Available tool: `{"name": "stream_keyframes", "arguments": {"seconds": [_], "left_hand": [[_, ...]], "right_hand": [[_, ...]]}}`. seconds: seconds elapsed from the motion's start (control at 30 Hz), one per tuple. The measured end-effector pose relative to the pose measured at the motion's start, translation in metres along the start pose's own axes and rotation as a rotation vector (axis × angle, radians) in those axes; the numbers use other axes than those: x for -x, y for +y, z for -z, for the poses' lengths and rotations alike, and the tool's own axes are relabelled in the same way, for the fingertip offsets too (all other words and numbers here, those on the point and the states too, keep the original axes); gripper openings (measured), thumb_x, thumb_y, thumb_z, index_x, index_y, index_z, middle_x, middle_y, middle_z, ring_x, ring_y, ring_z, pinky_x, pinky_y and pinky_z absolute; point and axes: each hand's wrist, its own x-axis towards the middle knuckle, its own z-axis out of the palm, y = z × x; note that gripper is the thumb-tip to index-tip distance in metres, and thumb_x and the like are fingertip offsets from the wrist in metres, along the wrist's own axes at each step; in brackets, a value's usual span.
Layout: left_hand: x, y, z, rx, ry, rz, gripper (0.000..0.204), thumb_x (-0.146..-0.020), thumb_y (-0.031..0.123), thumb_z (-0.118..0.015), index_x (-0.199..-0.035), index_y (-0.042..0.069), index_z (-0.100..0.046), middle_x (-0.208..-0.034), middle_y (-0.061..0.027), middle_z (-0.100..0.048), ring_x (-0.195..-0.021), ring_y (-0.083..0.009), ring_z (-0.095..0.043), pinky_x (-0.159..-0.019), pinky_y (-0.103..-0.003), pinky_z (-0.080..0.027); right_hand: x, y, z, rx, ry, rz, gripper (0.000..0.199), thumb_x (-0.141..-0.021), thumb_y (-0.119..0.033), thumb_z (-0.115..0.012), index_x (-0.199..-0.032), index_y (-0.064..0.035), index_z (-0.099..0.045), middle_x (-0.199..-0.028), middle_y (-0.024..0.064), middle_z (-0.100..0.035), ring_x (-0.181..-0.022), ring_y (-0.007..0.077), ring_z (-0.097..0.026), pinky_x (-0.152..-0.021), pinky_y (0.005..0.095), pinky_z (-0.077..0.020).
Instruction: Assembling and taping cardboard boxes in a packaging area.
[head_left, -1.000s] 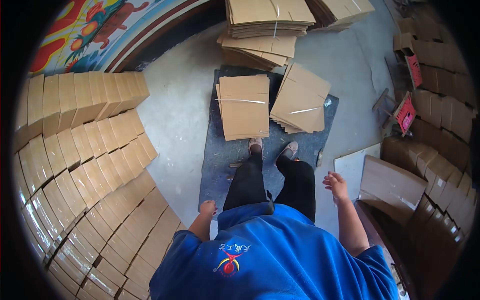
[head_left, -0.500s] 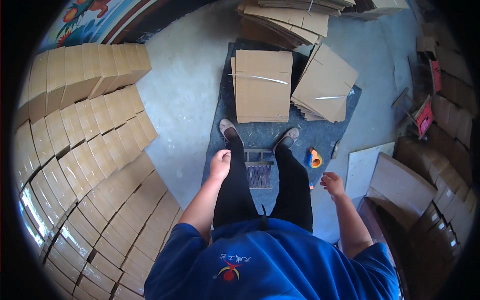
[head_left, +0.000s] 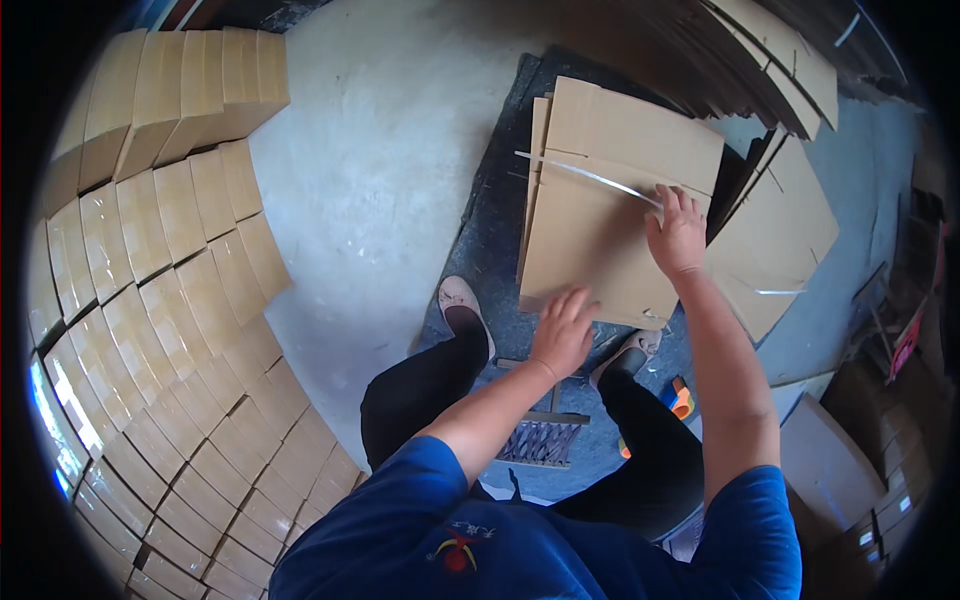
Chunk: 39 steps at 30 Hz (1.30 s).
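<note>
A stack of flat, folded cardboard boxes (head_left: 615,215) lies on a dark mat in front of me. A thin white strap (head_left: 585,172) runs across its top. My right hand (head_left: 678,230) is over the stack's right side, fingers apart, at the strap; whether the fingertips press on it I cannot tell. My left hand (head_left: 565,330) is at the stack's near edge, fingers spread, with nothing visible in it. Next to the stack on the right lies a second strapped bundle of flat cardboard (head_left: 775,240).
A low stool (head_left: 540,440) stands between my legs. An orange and blue tape dispenser (head_left: 681,398) lies by my right foot. Cardboard boxes (head_left: 190,290) are piled high on the left. More flat cardboard (head_left: 790,60) is stacked at the far right. A pale board (head_left: 830,460) leans at right.
Both hands have moved forward from beside my legs to the cardboard stack. I have bent toward it, my knees have spread, and the view has shifted.
</note>
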Motion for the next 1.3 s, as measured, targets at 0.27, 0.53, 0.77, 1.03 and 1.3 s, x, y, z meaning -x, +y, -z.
{"name": "stream_keyframes", "arguments": {"seconds": [0.27, 0.53, 0.77, 1.03, 1.3], "left_hand": [[0.01, -0.011, -0.13, 1.625, -1.051, 0.895, 0.101, -0.077, 0.076, -0.058, -0.152, 0.018, -0.021, -0.15, -0.008, -0.035, -0.116, -0.0237, -0.053, -0.085, -0.042, -0.05], [-0.005, -0.025, -0.145, 1.827, -0.364, 0.92, 0.089, -0.076, 0.071, -0.066, -0.139, 0.014, -0.04, -0.135, -0.0127, -0.047, -0.121, -0.0258, -0.047, -0.098, -0.041, -0.043], [-0.015, 0.008, -0.135, 1.753, -0.083, 0.956, 0.096, -0.081, 0.075, -0.053, -0.143, 0.005, -0.031, -0.14, -0.0199, -0.04, -0.125, -0.0294, -0.045, -0.106, -0.041, -0.038], [-0.009, 0.003, -0.113, 1.561, -0.083, 1.036, 0.079, -0.092, 0.068, -0.041, -0.133, 0.0, -0.042, -0.118, -0.019, -0.057, -0.102, -0.0276, -0.06, -0.081, -0.038, -0.054], [0.025, 0.044, -0.095, -0.009, 0.139, -0.207, 0.018, -0.077, 0.021, -0.072, -0.089, 0.011, -0.063, -0.106, -0.0115, -0.062, -0.105, -0.0287, -0.056, -0.091, -0.042, -0.043]], "right_hand": [[-0.031, 0.067, 0.024, -0.936, -0.32, -0.369, 0.029, -0.101, -0.027, -0.049, -0.094, -0.0016, -0.063, -0.06, 0.0006, -0.05, -0.052, 0.0107, -0.05, -0.058, 0.0262, -0.0463], [0.083, 0.111, 0.043, -0.94, 0.048, -0.539, 0.027, -0.102, -0.022, -0.049, -0.097, 0.0017, -0.062, -0.058, 0.0006, -0.046, -0.059, 0.0131, -0.056, -0.061, 0.0272, -0.0439], [0.108, 0.102, 0.029, -1.497, 0.258, -0.581, 0.025, -0.101, -0.018, -0.047, -0.098, 0.003, -0.059, -0.059, 0.001, -0.043, -0.058, 0.0159, -0.053, -0.069, 0.0337, -0.0536], [0.115, 0.1, 0.057, -1.526, 0.244, -0.483, 0.023, -0.1, -0.016, -0.048, -0.094, 0.0027, -0.059, -0.059, -0.0011, -0.042, -0.053, 0.0126, -0.048, -0.066, 0.0335, -0.0549], [0.112, 0.065, 0.048, -1.54, 0.134, -0.361, 0.023, -0.098, -0.017, -0.053, -0.09, 0.0021, -0.063, -0.065, 0.0026, -0.052, -0.054, 0.0119, -0.05, -0.062, 0.03, -0.0542]]}}
